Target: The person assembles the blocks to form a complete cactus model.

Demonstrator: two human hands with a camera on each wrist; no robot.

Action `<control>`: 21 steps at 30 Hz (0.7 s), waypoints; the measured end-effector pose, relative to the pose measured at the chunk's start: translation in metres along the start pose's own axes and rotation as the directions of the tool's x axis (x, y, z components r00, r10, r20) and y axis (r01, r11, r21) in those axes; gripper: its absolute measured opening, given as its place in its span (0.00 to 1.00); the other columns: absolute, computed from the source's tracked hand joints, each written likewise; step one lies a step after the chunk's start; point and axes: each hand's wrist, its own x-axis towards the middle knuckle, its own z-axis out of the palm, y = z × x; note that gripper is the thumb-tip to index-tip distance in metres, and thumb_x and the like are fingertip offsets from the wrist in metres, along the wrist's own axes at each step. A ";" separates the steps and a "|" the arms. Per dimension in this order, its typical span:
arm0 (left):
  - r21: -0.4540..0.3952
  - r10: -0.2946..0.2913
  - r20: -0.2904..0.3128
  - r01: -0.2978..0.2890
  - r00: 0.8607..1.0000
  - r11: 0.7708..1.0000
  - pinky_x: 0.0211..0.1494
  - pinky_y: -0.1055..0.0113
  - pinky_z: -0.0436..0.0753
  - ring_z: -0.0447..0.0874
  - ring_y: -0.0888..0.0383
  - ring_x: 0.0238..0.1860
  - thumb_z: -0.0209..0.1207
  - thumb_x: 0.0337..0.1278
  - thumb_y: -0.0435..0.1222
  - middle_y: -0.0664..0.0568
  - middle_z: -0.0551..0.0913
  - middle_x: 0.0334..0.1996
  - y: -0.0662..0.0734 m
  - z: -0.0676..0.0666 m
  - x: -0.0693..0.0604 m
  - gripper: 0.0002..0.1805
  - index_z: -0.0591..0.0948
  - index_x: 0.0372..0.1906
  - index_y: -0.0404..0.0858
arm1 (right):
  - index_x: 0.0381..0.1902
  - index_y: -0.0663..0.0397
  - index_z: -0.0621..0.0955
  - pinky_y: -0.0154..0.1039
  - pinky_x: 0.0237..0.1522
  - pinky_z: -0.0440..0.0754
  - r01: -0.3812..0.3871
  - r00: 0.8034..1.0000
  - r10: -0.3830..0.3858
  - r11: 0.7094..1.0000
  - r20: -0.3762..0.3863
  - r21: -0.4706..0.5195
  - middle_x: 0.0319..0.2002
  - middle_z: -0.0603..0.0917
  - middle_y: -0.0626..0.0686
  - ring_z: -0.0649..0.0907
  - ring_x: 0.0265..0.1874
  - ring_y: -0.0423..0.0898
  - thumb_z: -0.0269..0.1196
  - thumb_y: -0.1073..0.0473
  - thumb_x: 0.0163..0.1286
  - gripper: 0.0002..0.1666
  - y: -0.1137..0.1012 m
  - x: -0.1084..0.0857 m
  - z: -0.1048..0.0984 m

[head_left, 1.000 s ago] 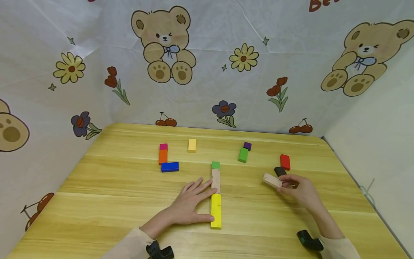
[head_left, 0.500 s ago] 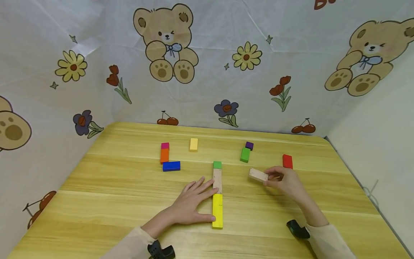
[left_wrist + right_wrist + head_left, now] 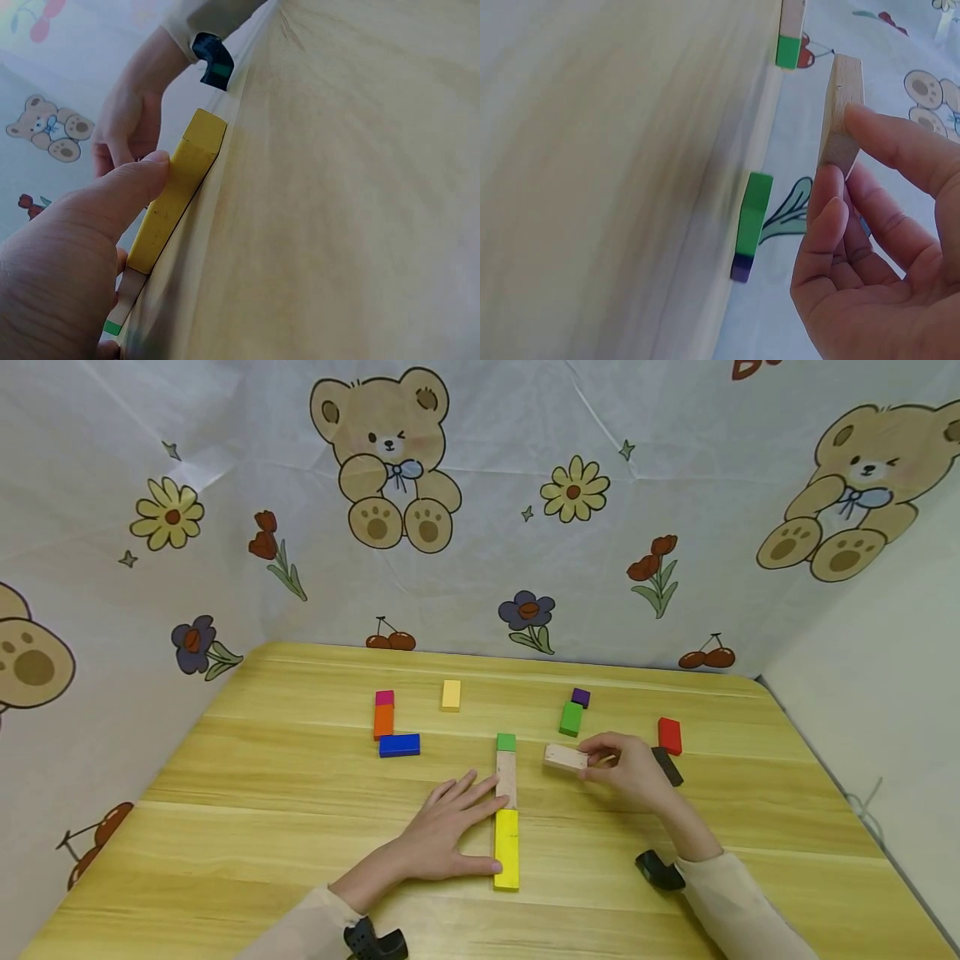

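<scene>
A straight row of blocks lies on the table: a long yellow block (image 3: 506,850) nearest, a plain wooden block (image 3: 506,778) in the middle, a small green block (image 3: 506,742) at the far end. Along its left side, my left hand (image 3: 444,837) has its fingers spread, with thumb and fingertips touching the yellow and wooden blocks. My right hand (image 3: 628,768) pinches one end of another plain wooden block (image 3: 566,757) between thumb and fingers, right of the row's far end. In the right wrist view this wooden block (image 3: 844,109) is held off the table.
Behind on the left are a pink block (image 3: 384,697), an orange block (image 3: 383,722), a blue block (image 3: 400,745) and a pale yellow block (image 3: 451,696). Farther right sit a purple block (image 3: 581,697), a green block (image 3: 571,719), a red block (image 3: 670,737) and a black block (image 3: 667,766).
My right hand has carried the wooden block leftward, from beside the black block toward the far end of the row. My left hand has stayed in place against the row.
</scene>
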 end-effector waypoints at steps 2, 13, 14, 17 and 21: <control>0.001 0.000 0.000 0.000 1.000 1.000 0.77 0.43 0.48 0.41 0.47 0.79 0.58 0.53 0.67 0.57 0.50 0.79 0.000 0.000 0.000 0.46 0.60 0.76 0.56 | 0.44 0.60 0.85 0.30 0.37 0.81 0.019 1.000 -0.019 1.000 0.016 0.003 0.34 0.84 0.54 0.81 0.35 0.46 0.74 0.63 0.56 0.17 -0.003 0.003 0.003; 0.010 0.010 -0.007 -0.010 1.000 1.000 0.76 0.43 0.50 0.42 0.46 0.79 0.57 0.53 0.67 0.58 0.49 0.79 -0.001 0.001 0.001 0.46 0.60 0.76 0.56 | 0.42 0.61 0.85 0.31 0.35 0.80 0.028 0.992 -0.028 1.000 0.120 0.000 0.32 0.84 0.54 0.80 0.32 0.44 0.74 0.66 0.53 0.17 -0.014 0.018 0.021; 0.011 0.008 -0.005 -0.008 1.000 1.000 0.76 0.43 0.49 0.41 0.46 0.79 0.57 0.53 0.67 0.58 0.49 0.79 -0.001 0.002 0.001 0.46 0.59 0.76 0.56 | 0.42 0.61 0.85 0.31 0.35 0.80 0.031 0.991 -0.031 1.000 0.127 0.003 0.32 0.84 0.54 0.80 0.32 0.44 0.75 0.66 0.53 0.17 -0.014 0.019 0.022; 0.013 0.005 -0.003 -0.005 1.000 1.000 0.76 0.43 0.49 0.41 0.47 0.79 0.56 0.53 0.67 0.59 0.48 0.79 -0.002 0.002 0.001 0.46 0.59 0.76 0.56 | 0.42 0.62 0.85 0.31 0.35 0.80 0.047 0.990 -0.047 0.999 0.136 0.005 0.32 0.84 0.55 0.79 0.32 0.44 0.75 0.67 0.52 0.17 -0.014 0.020 0.025; 0.010 0.002 -0.002 -0.002 1.000 1.000 0.76 0.42 0.49 0.41 0.47 0.79 0.57 0.53 0.67 0.59 0.49 0.79 -0.002 0.002 0.000 0.46 0.59 0.76 0.57 | 0.40 0.61 0.85 0.31 0.34 0.79 0.045 0.989 -0.046 0.999 0.141 0.007 0.32 0.84 0.55 0.79 0.32 0.44 0.74 0.68 0.52 0.16 -0.013 0.021 0.027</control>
